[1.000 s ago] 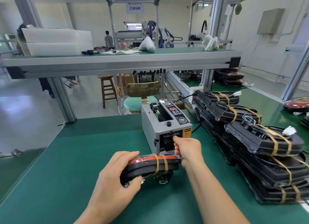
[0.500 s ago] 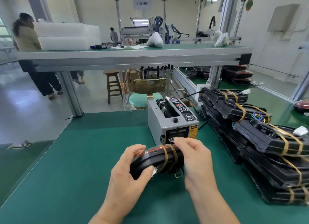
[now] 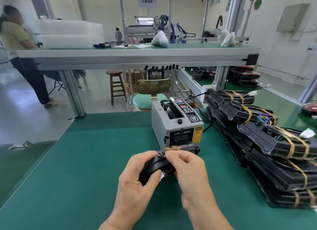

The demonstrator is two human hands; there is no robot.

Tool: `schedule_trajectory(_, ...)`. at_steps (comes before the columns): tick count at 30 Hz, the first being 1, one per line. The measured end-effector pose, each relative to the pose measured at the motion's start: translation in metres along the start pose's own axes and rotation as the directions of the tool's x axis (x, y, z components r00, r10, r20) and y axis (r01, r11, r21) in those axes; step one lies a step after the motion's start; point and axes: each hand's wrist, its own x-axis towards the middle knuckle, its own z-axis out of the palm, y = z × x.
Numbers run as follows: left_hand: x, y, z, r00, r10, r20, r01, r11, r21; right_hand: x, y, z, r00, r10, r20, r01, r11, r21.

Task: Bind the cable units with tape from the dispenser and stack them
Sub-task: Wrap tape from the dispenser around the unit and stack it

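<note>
A black cable unit (image 3: 155, 166) with a red face and amber tape bands is held above the green table (image 3: 82, 169), just in front of the grey tape dispenser (image 3: 178, 126). My left hand (image 3: 137, 181) grips the unit's near end from below and the left. My right hand (image 3: 187, 166) curls over its middle, fingertips pinching at the tape on its top edge. A stack of taped black units (image 3: 274, 144) lies along the right side of the table.
A raised conveyor shelf (image 3: 133, 56) crosses the back, with white foam trays and bags on it. A stool and a green-seated chair (image 3: 151, 96) stand beyond the table edge. A person stands at far left. More units lie on the right-hand bench.
My right hand left the dispenser slot and came back onto the unit's top. Both hands tilted the unit and brought it nearer to me. A person has come into view at far left.
</note>
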Motion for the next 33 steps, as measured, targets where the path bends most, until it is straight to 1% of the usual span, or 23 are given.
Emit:
schedule_trajectory(5,0.001,0.001,0.000,1.000,0.022,0.004,-0.022,1.000,0.014,0.000,0.004,0.002,0.997,-0.063,-0.038,0.058,0.992,-0.115)
schedule_trajectory(17,0.000,0.001,-0.001,0.999,0.033,0.014,-0.034,0.997,0.070,0.002,0.012,-0.001,0.991,-0.124,-0.048,0.111,0.969,-0.222)
schedule_trajectory(20,0.000,0.000,-0.001,0.999,0.032,0.020,-0.034,0.995,0.096,0.002,0.014,-0.003,0.986,-0.162,-0.029,0.147,0.947,-0.284)
schedule_trajectory(22,0.000,0.000,-0.002,0.999,0.036,0.024,-0.038,0.994,0.107,0.001,0.014,-0.005,0.974,-0.227,-0.014,0.206,0.905,-0.373)
schedule_trajectory(24,0.001,0.000,-0.002,0.999,0.030,0.013,-0.031,0.994,0.101,0.002,0.014,-0.009,0.948,-0.318,-0.014,0.274,0.838,-0.472)
schedule_trajectory(28,0.001,0.001,-0.003,1.000,0.025,-0.003,-0.025,0.995,0.095,0.006,0.012,-0.011,0.895,-0.444,-0.034,0.353,0.753,-0.555)
schedule_trajectory(31,0.000,0.000,-0.003,0.999,0.050,0.015,-0.051,0.994,0.101,0.010,0.014,-0.006,0.851,-0.525,0.023,0.404,0.626,-0.667)
schedule_trajectory(33,0.000,-0.002,-0.003,0.999,0.051,0.016,-0.052,0.995,0.089,0.013,0.016,-0.002,0.845,-0.531,0.063,0.407,0.562,-0.720)
